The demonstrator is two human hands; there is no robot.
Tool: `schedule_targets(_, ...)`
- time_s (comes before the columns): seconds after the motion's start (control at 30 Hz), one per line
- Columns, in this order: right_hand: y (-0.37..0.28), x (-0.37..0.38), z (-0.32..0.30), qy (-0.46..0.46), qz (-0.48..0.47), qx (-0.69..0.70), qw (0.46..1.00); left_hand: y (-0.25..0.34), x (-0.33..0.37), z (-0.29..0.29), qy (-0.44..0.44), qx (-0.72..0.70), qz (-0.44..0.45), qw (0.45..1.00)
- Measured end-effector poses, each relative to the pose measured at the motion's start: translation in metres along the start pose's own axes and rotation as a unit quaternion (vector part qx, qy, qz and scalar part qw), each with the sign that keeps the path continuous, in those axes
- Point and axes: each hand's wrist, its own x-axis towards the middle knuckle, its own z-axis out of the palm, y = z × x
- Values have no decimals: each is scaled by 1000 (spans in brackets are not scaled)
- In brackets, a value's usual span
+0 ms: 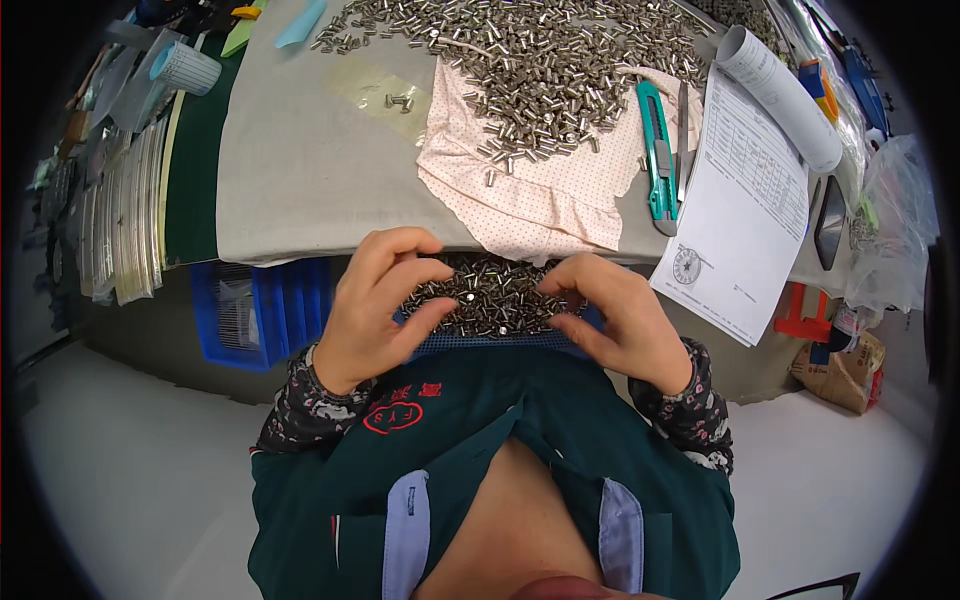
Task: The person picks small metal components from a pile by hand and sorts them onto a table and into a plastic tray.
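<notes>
A blue mesh basket point(490, 342) at the table's front edge, close to my body, is filled with small shiny metal cylinders point(490, 300). At the basket's left end, my left hand point(378, 310) is held with curved fingers and thumb spread apart, its tips over the heap. My right hand point(628, 318) mirrors it at the right end, index finger and thumb apart and tips touching or just above the pieces. Neither hand visibly grips a piece. Beyond them, a large pile of similar metal cylinders point(560, 90) lies on a dotted pink cloth point(530, 205).
Right of the pile lie a green utility knife point(657, 160), a thin metal tool point(683, 140), printed sheets point(735, 215) and a paper roll point(780, 95). Blue bins point(228, 335) sit below the table's left side. Stacked plastic sleeves point(125, 215) and a cup point(188, 68) stand far left.
</notes>
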Motion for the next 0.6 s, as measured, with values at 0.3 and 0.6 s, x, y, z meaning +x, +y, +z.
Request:
schedule_targets(0.3,5,-62,26,96,28,-186,977,-37,-96,-8,250,122,-183,943)
schedule_targets(0.6,-71,-6,-3,74,-116,-415,900,17,18,-25,102,211,15,972)
